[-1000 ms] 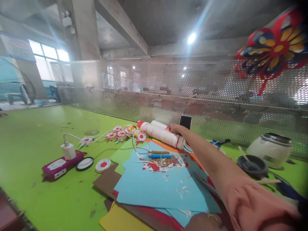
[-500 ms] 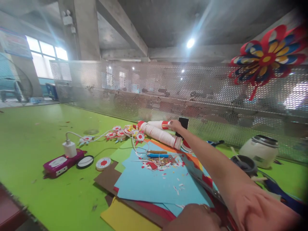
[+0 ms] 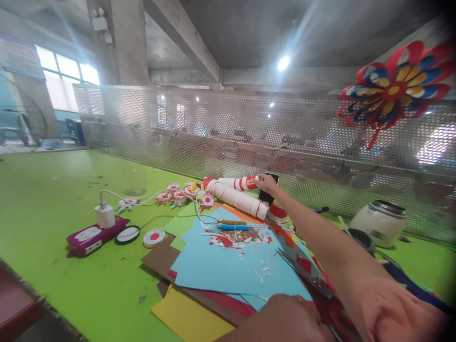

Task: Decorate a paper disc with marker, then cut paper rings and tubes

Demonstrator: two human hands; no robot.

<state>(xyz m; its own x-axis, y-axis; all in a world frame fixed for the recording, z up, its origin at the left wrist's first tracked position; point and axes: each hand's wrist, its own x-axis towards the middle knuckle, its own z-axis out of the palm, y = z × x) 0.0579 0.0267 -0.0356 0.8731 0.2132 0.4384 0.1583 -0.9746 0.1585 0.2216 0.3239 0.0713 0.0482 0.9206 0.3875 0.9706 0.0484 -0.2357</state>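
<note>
At the far edge of the green table [image 3: 71,199], beside the perforated metal screen, the right hand [image 3: 265,183] now grips and lifts a red-and-white stack of paper cups [image 3: 239,183] off its neighbouring stack, while the left hand [image 3: 285,318] rests relaxed on coloured sheets.

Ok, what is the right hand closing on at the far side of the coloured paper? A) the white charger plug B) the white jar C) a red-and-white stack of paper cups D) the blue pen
C: the right hand grips the end of the red-and-white stack of paper cups, lifted above the longer stack lying on the table.
</note>
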